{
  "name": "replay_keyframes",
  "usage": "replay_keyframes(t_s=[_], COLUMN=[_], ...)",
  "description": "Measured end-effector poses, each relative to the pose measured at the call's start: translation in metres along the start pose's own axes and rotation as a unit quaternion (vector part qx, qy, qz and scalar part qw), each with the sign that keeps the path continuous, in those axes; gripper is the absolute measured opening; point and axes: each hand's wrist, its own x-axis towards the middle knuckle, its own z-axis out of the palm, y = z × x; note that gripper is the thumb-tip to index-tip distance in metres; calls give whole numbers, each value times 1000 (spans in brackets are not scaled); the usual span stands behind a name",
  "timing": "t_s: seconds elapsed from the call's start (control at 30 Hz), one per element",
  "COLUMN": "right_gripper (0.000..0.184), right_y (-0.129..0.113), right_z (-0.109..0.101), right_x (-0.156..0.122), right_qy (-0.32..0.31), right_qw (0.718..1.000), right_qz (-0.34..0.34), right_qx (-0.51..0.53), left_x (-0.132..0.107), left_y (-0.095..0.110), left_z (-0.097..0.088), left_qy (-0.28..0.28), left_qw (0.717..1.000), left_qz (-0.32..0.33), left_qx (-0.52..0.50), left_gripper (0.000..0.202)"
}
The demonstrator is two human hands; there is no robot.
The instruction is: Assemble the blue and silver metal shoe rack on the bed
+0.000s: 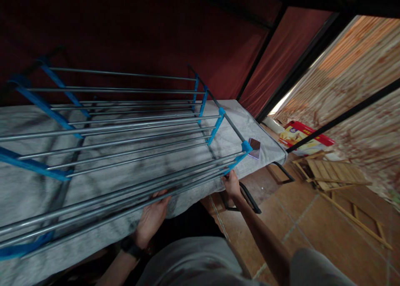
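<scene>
A drying rack with grey metal rods and blue plastic brackets [215, 128] stands across a table with a grey cloth cover [175, 150]. My right hand [231, 184] is closed around the lower end of the near right blue bracket. Beneath the lowest near rods reaches my left hand [154, 215], its fingers extended over the cloth and partly hidden by the rods. A dark watch [133, 247] is on my left wrist. Behind the rack's near right corner a phone [254, 147] lies on the cloth.
Dark red fabric [140, 36] hangs behind the table. Black metal loops [250, 198] stick out below its right edge. On the tiled floor lie a folded wooden chair [337, 173] and a red and yellow box [304, 134]. A dark pole [346, 115] slants across the right.
</scene>
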Motion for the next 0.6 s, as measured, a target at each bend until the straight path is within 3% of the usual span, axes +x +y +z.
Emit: replay_keyframes(t_s=[0.6], right_gripper=[18], right_y=[-15], right_z=[8], right_x=[-10], right_qy=[33], right_qw=[998], right_qz=[25], right_qx=[-53], left_x=[-1], left_y=[-9], left_z=[-5], left_qy=[-21], left_qw=[1000], left_qz=[2], left_qx=[3], left_gripper=[32])
